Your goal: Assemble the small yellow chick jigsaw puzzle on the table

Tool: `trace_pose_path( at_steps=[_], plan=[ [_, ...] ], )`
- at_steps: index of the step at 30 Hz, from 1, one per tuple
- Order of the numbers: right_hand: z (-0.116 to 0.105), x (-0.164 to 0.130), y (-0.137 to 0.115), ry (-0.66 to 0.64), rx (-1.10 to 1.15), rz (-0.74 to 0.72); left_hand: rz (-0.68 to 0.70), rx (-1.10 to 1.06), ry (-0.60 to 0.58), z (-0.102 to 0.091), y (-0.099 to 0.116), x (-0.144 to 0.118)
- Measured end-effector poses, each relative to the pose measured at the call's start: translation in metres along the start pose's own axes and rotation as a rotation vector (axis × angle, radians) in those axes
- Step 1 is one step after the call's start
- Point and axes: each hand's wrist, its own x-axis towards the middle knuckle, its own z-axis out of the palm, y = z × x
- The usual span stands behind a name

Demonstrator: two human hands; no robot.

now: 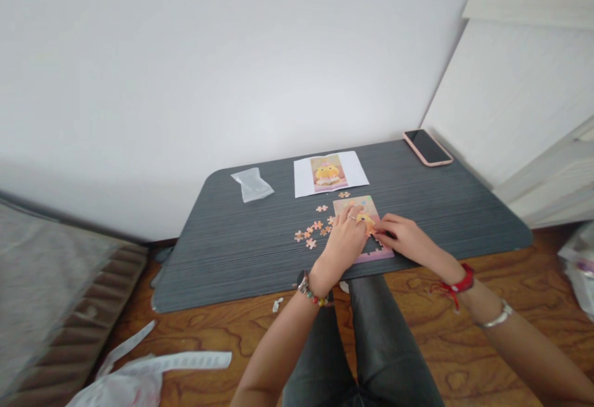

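A partly assembled jigsaw puzzle (371, 206) lies near the table's front edge, with a dark gap in its lower part. My left hand (346, 237) rests over its left side, fingers stretched out and touching the surface. From the right, my right hand (403, 235) pinches a small puzzle piece at the gap; the fingertips hide most of it. Several loose puzzle pieces (310, 243) are scattered left of the puzzle, and a joined pair (344, 195) sits above it. Behind is a white sheet (304, 178) with a printed picture (328, 172) of a yellow figure.
On the dark table (223, 258) are a clear plastic bag (253, 184) at the back left and a phone (427, 147) in a pink case at the back right. A white wall stands behind, a white cabinet (520, 98) on the right. Plastic bags (125, 388) lie at lower left.
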Motion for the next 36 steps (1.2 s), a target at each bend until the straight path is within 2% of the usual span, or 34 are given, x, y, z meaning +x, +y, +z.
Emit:
trace_pose_path(
  at_steps=[21, 29, 36],
  plan=[
    [-0.003, -0.003, -0.003, -0.035, -0.1, 0.002, 0.004, 0.002, 0.026, 0.006, -0.001, 0.0],
    [-0.002, -0.01, -0.008, -0.027, -0.159, 0.014, 0.022, 0.01, 0.039, 0.001, 0.001, -0.002],
    [-0.005, -0.014, -0.013, -0.072, -0.232, 0.021, 0.02, 0.013, 0.023, -0.004, 0.004, -0.008]
  ],
)
